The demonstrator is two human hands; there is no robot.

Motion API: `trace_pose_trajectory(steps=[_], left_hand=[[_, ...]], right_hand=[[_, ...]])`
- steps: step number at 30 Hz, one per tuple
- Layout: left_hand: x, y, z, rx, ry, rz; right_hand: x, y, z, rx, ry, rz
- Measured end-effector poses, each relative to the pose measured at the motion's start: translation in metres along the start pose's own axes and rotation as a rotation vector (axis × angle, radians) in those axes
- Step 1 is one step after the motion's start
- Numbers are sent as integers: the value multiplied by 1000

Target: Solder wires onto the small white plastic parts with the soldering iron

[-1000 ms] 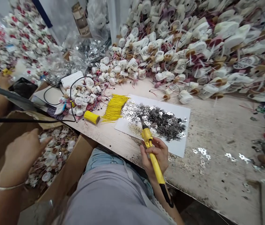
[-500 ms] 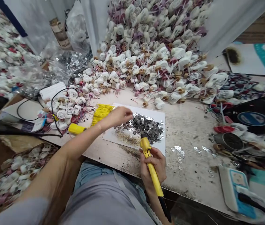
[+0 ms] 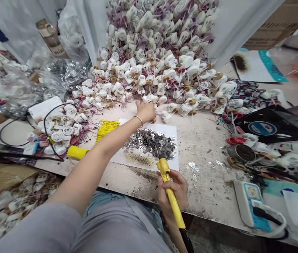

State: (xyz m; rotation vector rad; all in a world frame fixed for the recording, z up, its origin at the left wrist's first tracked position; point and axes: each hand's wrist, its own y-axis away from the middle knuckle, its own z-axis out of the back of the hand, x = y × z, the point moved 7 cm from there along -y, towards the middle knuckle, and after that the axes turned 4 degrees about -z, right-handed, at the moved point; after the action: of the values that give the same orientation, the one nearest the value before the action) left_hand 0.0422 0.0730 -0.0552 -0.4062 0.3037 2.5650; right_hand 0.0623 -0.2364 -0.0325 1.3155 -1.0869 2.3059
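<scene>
My right hand (image 3: pixel 173 191) is wrapped round a yellow soldering iron (image 3: pixel 174 202) with a black cable end. Its metal tip points into a heap of small silver metal pieces (image 3: pixel 164 144) on a white sheet (image 3: pixel 173 165). Beyond the sheet, my left hand (image 3: pixel 146 111) reaches to the near edge of a big pile of white plastic parts (image 3: pixel 164 75) with thin wires. Its fingers are curled down against the parts, and what they hold is hidden. A bundle of yellow wires (image 3: pixel 106 129) lies left of the sheet, beside my left forearm.
A yellow roll (image 3: pixel 77 152) lies at the left, near a looping black cable (image 3: pixel 45 123). At the right are a power strip (image 3: pixel 251 207), a round metal tin (image 3: pixel 240 153) and a black bag with a blue label (image 3: pixel 263 128). Loose metal pieces (image 3: pixel 191 165) dot the table.
My left hand has moved from above the metal pieces, forward to the edge of the white parts pile. The soldering iron stays in my right hand; the view has shifted slightly right.
</scene>
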Motion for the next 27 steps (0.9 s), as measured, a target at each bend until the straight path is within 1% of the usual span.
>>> trace_pose_trajectory(steps=[2,3,4,6,8,9,11,13,15,16,18,20,22,24,25,26,27], left_hand=[[20,7,6,30,-52,102],[28,12,13,18,-79,147],[33,16,20,-4,-93,152],[35,25,34,-74,-126,105],[22,30,40,-115,-130,-37],[13,31,38,-103,-119,-131],[-8,29,23,-36,-102,-302],[-22,23,5,7,-122,-408],[-26,16,-8,16,-135,-430],[-24,13,-12,14,-129,-423],[-18,9,-10,-11,-88,-405],[-8,8,4,-93,-10,-383],[3,14,28,-229,131,-358],[12,28,54,-365,335,-350],[16,38,64,-412,454,-344],[19,50,70,-429,582,-333],[21,63,71,-406,717,-311]], right_hand=[[-3,2,1,-3,-17,-5],[-5,3,1,-1,-27,-8],[-7,5,1,5,-38,-12],[-11,9,-1,19,-54,-17],[-14,11,-4,32,-73,-24],[-14,12,-6,38,-86,-29],[-14,12,-8,44,-113,-37],[-11,11,-7,34,-121,-36],[-7,9,-3,10,-111,-33],[-5,8,0,-6,-99,-27],[-2,7,7,-32,-62,-10],[-3,7,15,-53,-37,-14],[-8,7,21,-72,-64,-45],[-13,5,27,-96,-118,-71],[-14,3,28,-107,-137,-74],[-15,1,30,-119,-151,-72],[-15,-3,30,-131,-161,-70]])
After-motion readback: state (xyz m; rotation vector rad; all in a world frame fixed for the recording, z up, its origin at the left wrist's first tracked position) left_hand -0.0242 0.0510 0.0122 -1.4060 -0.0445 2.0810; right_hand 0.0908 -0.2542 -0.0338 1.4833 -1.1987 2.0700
